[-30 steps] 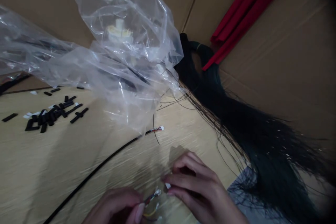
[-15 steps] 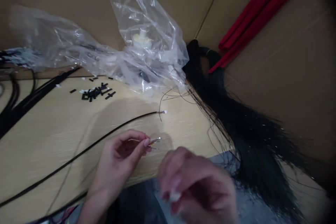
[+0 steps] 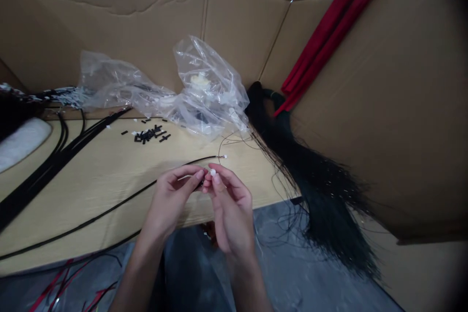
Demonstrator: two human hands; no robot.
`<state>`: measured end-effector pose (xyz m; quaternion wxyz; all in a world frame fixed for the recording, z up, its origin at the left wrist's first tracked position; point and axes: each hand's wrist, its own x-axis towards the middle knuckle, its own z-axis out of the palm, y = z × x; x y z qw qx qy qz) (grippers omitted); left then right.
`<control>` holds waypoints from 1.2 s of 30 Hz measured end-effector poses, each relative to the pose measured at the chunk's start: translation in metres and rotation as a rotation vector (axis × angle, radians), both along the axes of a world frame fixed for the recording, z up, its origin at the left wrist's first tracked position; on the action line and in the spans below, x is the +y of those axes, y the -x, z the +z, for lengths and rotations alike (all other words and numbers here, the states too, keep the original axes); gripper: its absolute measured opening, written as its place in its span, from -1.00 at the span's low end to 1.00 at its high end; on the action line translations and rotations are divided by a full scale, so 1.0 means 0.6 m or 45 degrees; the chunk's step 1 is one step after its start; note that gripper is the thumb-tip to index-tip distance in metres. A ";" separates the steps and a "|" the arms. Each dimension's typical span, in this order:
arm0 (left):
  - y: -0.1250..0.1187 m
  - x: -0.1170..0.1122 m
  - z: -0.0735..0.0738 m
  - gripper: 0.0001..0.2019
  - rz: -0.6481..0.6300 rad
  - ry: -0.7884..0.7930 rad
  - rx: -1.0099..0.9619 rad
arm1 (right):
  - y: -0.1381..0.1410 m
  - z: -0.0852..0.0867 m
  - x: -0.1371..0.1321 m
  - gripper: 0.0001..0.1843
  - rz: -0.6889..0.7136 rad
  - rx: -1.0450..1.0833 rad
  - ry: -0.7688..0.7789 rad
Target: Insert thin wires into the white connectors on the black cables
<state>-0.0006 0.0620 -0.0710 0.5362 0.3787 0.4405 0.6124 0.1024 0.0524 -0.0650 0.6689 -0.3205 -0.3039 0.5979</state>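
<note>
My left hand (image 3: 174,195) pinches the thin wire ends (image 3: 200,185) of a cable between thumb and forefinger, just above the near edge of the wooden table (image 3: 91,180). My right hand (image 3: 229,207) meets it fingertip to fingertip and pinches a small white connector (image 3: 212,172). Both hands are closed. A long black cable (image 3: 120,200) with a white connector at its tip (image 3: 224,157) lies on the table just beyond my fingers.
Crumpled clear plastic bags (image 3: 204,97) lie at the back of the table, with small black sleeve pieces (image 3: 149,134) in front of them. A black cable bundle (image 3: 44,165) runs along the left. A hank of thin black wires (image 3: 314,180) hangs at the right, below red strips (image 3: 321,34). Cardboard walls surround everything.
My right hand has risen from the blurred foreground and joined the left at the fingertips, bringing the white connector to the wire ends. The view has pulled back and tilted upward.
</note>
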 end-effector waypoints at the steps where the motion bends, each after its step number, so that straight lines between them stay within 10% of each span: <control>1: 0.000 0.000 0.000 -0.82 -0.002 0.000 0.004 | -0.001 0.000 0.001 -0.84 -0.006 0.008 0.008; 21: 0.002 0.013 -0.062 -0.93 -0.034 0.038 0.332 | -0.018 -0.080 0.031 -0.89 0.101 0.183 0.088; 36: -0.001 0.032 -0.033 -0.91 0.066 -0.077 0.503 | -0.026 -0.039 0.060 -0.94 0.239 0.239 0.077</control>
